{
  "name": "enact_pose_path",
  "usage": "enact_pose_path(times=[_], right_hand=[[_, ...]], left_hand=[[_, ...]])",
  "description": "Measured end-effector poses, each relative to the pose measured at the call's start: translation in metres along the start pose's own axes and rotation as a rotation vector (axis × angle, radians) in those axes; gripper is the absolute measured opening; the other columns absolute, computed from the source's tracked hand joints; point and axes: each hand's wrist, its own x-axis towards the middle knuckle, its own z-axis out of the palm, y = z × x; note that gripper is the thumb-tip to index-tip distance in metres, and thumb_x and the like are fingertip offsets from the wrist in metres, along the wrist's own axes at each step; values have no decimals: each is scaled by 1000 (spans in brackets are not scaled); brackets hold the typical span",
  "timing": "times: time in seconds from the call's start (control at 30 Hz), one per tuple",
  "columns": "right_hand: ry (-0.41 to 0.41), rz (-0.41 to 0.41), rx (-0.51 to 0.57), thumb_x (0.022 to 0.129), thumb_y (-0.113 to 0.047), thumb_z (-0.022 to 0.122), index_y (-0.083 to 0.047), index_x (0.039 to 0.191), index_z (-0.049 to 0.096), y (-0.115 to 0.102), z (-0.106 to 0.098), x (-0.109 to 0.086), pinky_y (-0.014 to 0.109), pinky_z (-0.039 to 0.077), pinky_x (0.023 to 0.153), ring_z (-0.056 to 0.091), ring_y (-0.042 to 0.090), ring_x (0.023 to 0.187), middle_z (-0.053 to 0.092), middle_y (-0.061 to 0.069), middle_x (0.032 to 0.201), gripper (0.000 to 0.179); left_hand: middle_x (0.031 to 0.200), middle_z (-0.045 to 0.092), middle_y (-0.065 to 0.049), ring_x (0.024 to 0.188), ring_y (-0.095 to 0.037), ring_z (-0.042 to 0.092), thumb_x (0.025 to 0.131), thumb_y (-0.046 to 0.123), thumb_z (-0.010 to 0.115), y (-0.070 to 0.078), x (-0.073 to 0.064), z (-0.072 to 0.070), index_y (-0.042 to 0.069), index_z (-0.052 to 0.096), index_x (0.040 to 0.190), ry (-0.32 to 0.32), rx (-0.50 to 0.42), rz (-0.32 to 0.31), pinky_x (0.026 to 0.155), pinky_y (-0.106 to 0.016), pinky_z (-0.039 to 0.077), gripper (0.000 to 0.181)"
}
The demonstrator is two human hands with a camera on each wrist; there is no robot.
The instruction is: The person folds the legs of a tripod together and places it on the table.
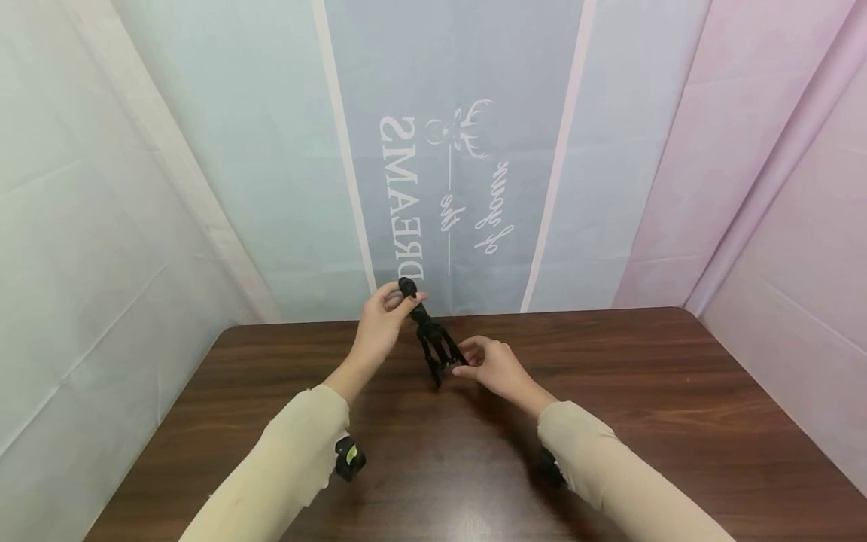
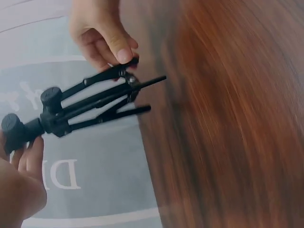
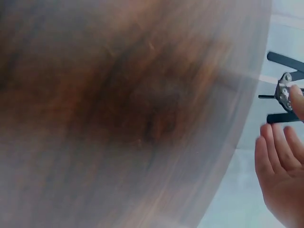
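A small black tripod (image 1: 430,327) is held tilted over the far part of the table, its legs partly spread and pointing down toward the tabletop. My left hand (image 1: 379,324) grips its top end between thumb and fingers. At the lower end, my right hand (image 1: 497,369) pinches one leg near its foot, the thumb lying on it in the left wrist view. Two round knobs show there, an upper knob (image 2: 13,126) beside the left fingers and a lower knob (image 2: 51,96). The right wrist view catches the leg ends and a metal-riveted hub (image 3: 283,90) by the right thumb.
A dark brown wooden table (image 1: 643,384) lies beneath both hands. Behind its far edge hangs a pale printed cloth (image 1: 447,68) with lettering, and cloth walls stand at both sides. Black wrist cameras, the left camera (image 1: 349,458) plainest, hang below the sleeves.
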Motion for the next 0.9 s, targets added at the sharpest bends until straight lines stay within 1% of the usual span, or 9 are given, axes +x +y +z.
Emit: enact_pose_path(times=[0.1,0.23,0.3,0.37,0.47,0.53,0.6,0.73,0.9], right_hand=[[62,-34,21,82,-19,84,-4,126,63,-3,-3,-8,40,54,83,65,22,95,67,6,108,51],[117,-72,-16,79,-21,86,-5,136,55,-5,-4,-18,47,52,87,61,32,107,62,12,122,67],[131,-81,-29,77,-21,88,-5,140,50,-6,-5,-22,50,49,93,57,34,116,58,14,130,75],[144,-97,-49,76,-23,89,-5,142,47,-7,-5,-26,52,46,97,53,35,123,54,15,135,81],[174,-137,-80,76,-23,88,-4,141,46,-7,-6,-29,52,45,101,51,34,126,53,15,135,80],[196,-165,-111,77,-24,88,-3,139,48,-7,-7,-30,51,46,99,53,34,123,56,15,131,76],[208,-186,-138,78,-23,87,-3,137,51,-7,-9,-31,51,48,97,55,34,121,58,14,129,72],[215,-206,-183,78,-19,87,-3,136,54,-4,-15,-32,52,49,95,57,35,119,60,15,128,69],[208,-240,-237,78,-17,86,-4,137,55,-2,-27,-33,52,50,94,56,35,120,59,15,130,68]], left_hand=[[119,70,-10,120,-22,61,99,23,63,2,-4,-2,10,59,130,72,-117,-19,98,-39,50,34],[119,70,-13,114,-24,65,97,24,66,4,-8,-3,8,59,129,149,-241,-66,93,-33,54,36],[118,70,-13,113,-26,66,97,23,67,4,-11,-2,8,59,128,173,-299,-82,91,-31,54,36],[119,69,-15,111,-29,66,97,21,67,5,-13,-1,7,58,128,190,-353,-82,90,-30,54,35],[118,69,-17,109,-29,67,96,19,68,6,-18,-1,7,58,126,212,-407,-67,90,-31,55,34],[116,70,-17,107,-27,68,95,20,69,5,-20,-3,5,59,123,212,-395,-46,89,-32,55,33],[113,71,-15,106,-25,69,94,19,71,3,-22,-6,3,62,118,207,-355,-16,89,-33,55,31],[108,74,-10,103,-19,69,88,21,78,-2,-25,-17,1,70,110,189,-190,35,89,-32,56,31],[107,73,-6,98,-16,70,83,22,83,-8,-30,-33,4,74,109,154,-39,34,89,-30,55,33]])
